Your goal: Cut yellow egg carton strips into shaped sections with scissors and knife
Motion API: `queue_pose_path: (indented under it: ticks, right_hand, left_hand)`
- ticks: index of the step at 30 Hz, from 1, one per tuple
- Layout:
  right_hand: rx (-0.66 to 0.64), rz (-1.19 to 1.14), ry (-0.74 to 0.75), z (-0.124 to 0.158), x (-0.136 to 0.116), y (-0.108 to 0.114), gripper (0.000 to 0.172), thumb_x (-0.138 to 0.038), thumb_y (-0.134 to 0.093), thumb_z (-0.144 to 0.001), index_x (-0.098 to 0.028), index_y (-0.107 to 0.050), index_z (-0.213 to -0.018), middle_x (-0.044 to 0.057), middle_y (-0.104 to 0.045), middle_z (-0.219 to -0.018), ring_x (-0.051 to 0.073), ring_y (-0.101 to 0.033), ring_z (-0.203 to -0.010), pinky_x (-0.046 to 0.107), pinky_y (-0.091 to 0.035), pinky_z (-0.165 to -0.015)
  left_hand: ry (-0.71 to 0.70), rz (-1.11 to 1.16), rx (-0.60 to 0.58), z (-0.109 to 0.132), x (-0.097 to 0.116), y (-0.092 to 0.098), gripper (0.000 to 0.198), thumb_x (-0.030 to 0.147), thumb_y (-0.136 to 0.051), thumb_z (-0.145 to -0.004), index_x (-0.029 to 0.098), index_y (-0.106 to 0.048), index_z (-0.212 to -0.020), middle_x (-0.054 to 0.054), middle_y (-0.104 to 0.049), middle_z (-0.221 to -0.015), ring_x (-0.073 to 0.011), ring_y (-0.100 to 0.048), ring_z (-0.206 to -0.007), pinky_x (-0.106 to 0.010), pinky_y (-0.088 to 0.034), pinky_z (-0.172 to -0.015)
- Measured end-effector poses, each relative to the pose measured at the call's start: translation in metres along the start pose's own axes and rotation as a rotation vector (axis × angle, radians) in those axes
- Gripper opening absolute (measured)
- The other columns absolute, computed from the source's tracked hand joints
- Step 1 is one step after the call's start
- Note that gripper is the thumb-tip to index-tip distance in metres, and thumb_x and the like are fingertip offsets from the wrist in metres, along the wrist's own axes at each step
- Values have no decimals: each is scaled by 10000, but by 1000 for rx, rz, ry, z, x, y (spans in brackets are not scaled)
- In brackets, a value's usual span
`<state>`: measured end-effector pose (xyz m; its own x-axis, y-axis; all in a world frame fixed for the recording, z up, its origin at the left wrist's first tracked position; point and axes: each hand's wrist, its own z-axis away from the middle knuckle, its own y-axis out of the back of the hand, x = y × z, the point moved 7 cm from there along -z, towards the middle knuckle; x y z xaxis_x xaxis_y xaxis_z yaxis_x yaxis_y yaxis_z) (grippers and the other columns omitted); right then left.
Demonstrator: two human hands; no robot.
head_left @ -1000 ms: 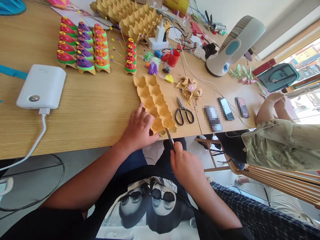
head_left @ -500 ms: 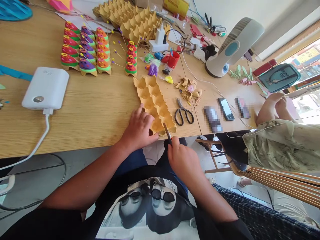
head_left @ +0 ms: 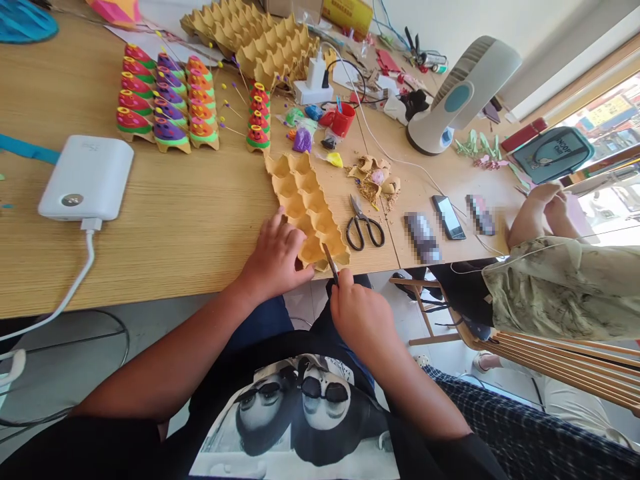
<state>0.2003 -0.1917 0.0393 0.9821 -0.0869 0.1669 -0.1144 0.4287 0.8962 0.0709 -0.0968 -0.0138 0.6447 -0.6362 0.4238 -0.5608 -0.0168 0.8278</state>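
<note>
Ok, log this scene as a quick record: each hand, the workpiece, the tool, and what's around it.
Left hand: resting on the workpiece's left side, near its close end
Right hand: gripping the knife
Workpiece: egg-carton piece, two rows of cups, on the table
Blade: at the carton's near end; cut depth unclear
Right of carton: scissors, unheld
Beyond carton: red mug

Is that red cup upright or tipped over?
Upright: the red cup stands on the table, rim up, with something blue poking out.
</note>
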Motion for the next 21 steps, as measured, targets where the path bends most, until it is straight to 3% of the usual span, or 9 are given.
queue_pose_path:
  ticks: [11, 21]
  right_hand:
    - [-59, -18, -19, 23, 10, -15, 114, -268, -428, -1113, -199, -504, -1163, 32, -790, -835, 234, -806, -781, 299, -255, -498]
    - [-35, 34, -14, 0, -2, 6, 162, -267, -402, -1110, -171, -510, -1182, 87, -796, -859, 246, -817, -837, 261, -399, -536]
  left_hand:
    - [-2, -20, -18, 0, 0, 1, 402, 374, -707, -853, 194, -517, -1159, -163, -605, -1188, -467, -236, -1593, -651, -273, -1267]
    - [40, 23, -20, -1, -1, -1, 415, 428, -724, -839, 207, -544, -1141, -182, -615, -1261, -468, -215, -1602, -683, -251, -1265]
